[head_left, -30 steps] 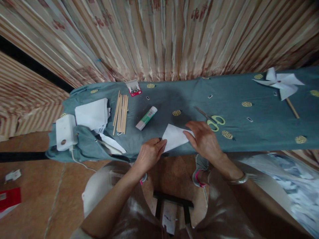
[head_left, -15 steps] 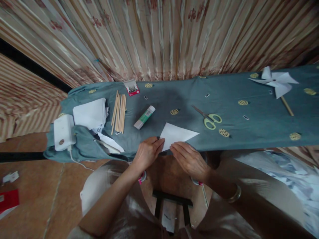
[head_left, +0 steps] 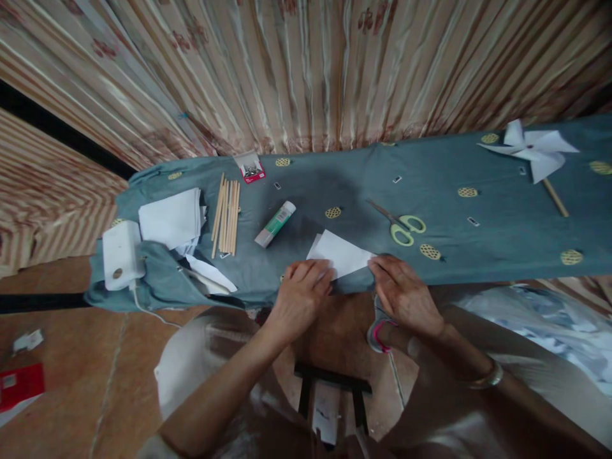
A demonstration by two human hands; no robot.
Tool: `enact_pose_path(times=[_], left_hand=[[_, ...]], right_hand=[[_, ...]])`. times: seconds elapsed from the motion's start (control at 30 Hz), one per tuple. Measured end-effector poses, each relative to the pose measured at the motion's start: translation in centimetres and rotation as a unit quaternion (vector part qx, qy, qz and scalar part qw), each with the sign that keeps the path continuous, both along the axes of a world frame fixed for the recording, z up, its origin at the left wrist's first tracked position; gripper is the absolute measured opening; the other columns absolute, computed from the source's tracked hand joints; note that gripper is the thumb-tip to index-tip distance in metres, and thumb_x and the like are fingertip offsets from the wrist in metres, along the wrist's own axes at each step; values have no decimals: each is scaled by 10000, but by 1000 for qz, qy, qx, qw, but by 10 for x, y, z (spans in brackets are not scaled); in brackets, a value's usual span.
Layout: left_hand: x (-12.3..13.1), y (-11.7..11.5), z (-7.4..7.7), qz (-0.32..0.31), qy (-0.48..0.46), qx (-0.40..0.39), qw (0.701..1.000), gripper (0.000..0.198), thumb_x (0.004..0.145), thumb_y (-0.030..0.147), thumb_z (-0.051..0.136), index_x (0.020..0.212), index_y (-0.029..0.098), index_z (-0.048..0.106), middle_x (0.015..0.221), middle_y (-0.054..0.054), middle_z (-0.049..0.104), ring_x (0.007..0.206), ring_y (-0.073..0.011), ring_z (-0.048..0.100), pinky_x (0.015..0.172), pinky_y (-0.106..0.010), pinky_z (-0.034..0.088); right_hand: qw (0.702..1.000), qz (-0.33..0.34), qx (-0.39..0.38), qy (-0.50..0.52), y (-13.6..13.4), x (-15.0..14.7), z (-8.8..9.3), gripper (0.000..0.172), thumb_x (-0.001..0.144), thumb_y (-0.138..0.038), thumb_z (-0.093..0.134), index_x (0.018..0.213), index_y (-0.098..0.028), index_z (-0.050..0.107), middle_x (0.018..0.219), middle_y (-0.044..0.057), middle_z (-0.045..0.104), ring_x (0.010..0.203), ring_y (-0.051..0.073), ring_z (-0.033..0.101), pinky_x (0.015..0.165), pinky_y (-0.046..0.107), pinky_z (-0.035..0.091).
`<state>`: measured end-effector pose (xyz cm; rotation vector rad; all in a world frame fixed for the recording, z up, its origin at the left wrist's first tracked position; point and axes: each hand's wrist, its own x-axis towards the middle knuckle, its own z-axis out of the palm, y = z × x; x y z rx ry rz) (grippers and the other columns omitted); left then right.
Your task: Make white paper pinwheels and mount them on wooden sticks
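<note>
A white sheet of paper (head_left: 347,252), folded into a triangle, lies at the front edge of the cloth-covered table, with a second layer peeking out at its left. The fingers of my left hand (head_left: 302,294) are closed on its lower left edge. At the pointed right corner, my right hand (head_left: 405,294) pinches the paper between thumb and fingers. Scissors with pale green handles (head_left: 399,229) rest just beyond my right hand, blades pointing away to the left. A green and white glue stick (head_left: 276,224) lies past my left hand.
Wooden sticks (head_left: 226,217), a small red box of metal pins (head_left: 251,169), a stack of paper (head_left: 171,218) and a white power adapter (head_left: 121,255) occupy the left side. A paper pinwheel (head_left: 540,150) lies far right. A curtain (head_left: 306,76) hangs behind the table (head_left: 516,236).
My right hand has moved right, from the paper's lower edge to its right corner. My left hand has slid slightly right along the lower edge. The paper has turned a little, exposing another layer.
</note>
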<state>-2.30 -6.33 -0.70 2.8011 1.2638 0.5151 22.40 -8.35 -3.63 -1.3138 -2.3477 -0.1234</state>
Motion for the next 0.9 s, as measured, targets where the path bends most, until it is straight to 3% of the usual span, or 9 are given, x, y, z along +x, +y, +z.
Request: enact_pose_path(times=[0.13,0.4,0.63,0.77,0.9], left_hand=[[11,-2,-7,-47,23,-17,998,277,970,190,461,1213,152,589,1228,-74,644,1101,-206,527,901,-357,405],[2,13,-7,-56,42,-16,997,256,962,194,480,1171,159,625,1180,-65,677,1060,-197,535,883,-359,401],[8,17,-12,-46,36,-22,998,264,962,196,469,1173,126,611,1189,-105,654,1082,-219,547,881,-365,441],[-7,7,-23,-28,-9,-31,999,321,951,227,490,1244,116,561,1176,-135,637,1093,-248,559,889,-396,483],[-32,-1,-23,-7,-27,-44,999,333,947,229,500,1256,113,545,1155,-134,625,1075,-249,565,880,-384,515]], right_hand=[[1000,-22,3,-15,2,-4,6,293,903,-122,510,1178,-72,598,1106,181,658,1049,301,596,901,452,522],[999,-29,14,-15,4,-8,13,257,913,-147,526,1139,-82,629,1106,157,686,1001,290,614,872,436,523],[998,36,-26,-37,-2,-39,10,344,901,-101,490,1222,-61,607,1218,170,650,1133,293,568,981,431,495],[998,41,-26,-28,-3,-39,8,355,902,-100,500,1243,-73,597,1214,153,659,1111,272,585,977,410,502],[999,36,2,-20,-3,-28,6,337,908,-115,526,1234,-61,593,1201,154,670,1092,266,601,972,403,501]])
